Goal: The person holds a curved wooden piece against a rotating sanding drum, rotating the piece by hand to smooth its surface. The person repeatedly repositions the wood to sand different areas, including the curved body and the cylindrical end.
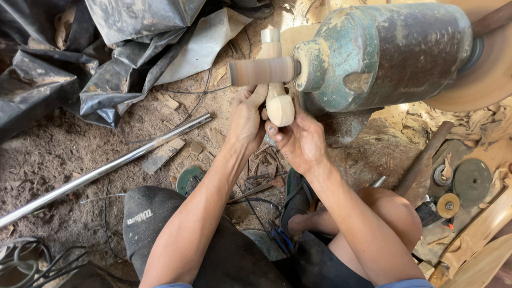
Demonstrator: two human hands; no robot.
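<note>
Dirt floor | left hand and right hand both clasp wooden piece against sanding drum

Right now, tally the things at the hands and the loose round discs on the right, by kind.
Hands: 2, left hand and right hand, both on the wooden piece
Turned wooden piece: 1
Spinning sanding drum: 1
Green motor housing: 1
Round discs: 3, dark disc, small tan disc, green disc
Total: 8
</note>
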